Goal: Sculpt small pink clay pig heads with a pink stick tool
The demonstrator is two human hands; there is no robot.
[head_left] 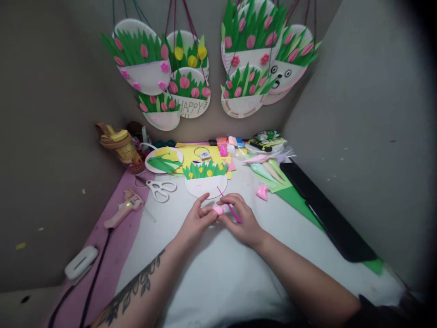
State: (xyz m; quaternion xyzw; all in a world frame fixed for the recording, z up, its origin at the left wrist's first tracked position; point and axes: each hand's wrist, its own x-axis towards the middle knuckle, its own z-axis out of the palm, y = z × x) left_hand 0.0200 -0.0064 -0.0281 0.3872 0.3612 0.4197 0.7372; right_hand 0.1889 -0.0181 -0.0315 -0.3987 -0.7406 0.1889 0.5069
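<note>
1 small lump, pale pink, roundish

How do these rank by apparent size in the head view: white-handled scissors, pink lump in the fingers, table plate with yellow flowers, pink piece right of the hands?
1. Table plate
2. White-handled scissors
Unranked, both smaller: pink lump and pink piece; fingers partly cover the lump.
</note>
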